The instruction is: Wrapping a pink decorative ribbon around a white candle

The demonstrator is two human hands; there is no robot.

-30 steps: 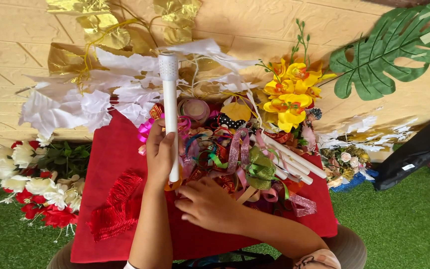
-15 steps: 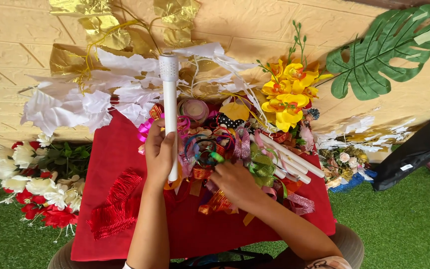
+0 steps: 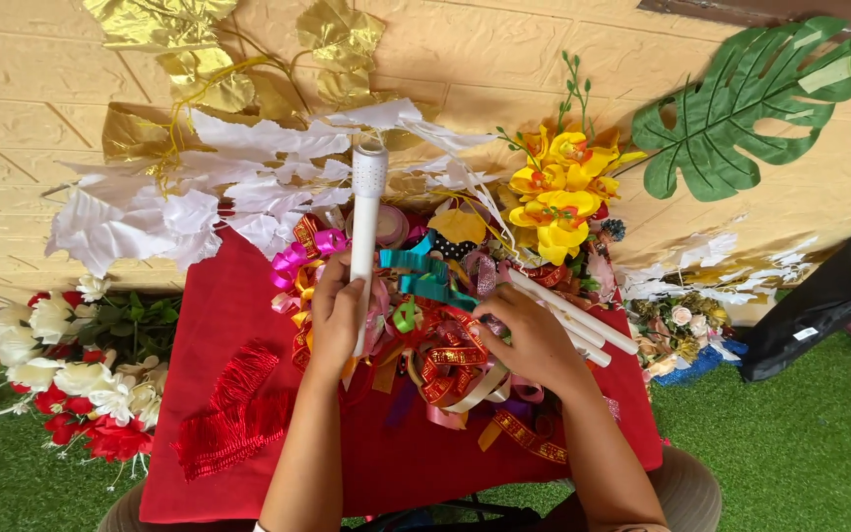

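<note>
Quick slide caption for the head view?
Left hand grips a white tube; right hand digs among ribbons on red cloth.

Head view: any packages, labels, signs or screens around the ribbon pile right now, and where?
No packages, signs or screens in view.
Small white tag: on the black bag at the right edge, a small pale rectangle; too small to tell more.
Printed ribbon: in the ribbon pile on the red cloth, by the right hand; red with gold print.

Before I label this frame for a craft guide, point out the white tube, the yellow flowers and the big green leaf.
white tube [image 3: 366,212], head view, upper shaft above the left hand.
yellow flowers [image 3: 558,202], head view, middle blooms.
green leaf [image 3: 741,108], head view, centre of blade.
</note>
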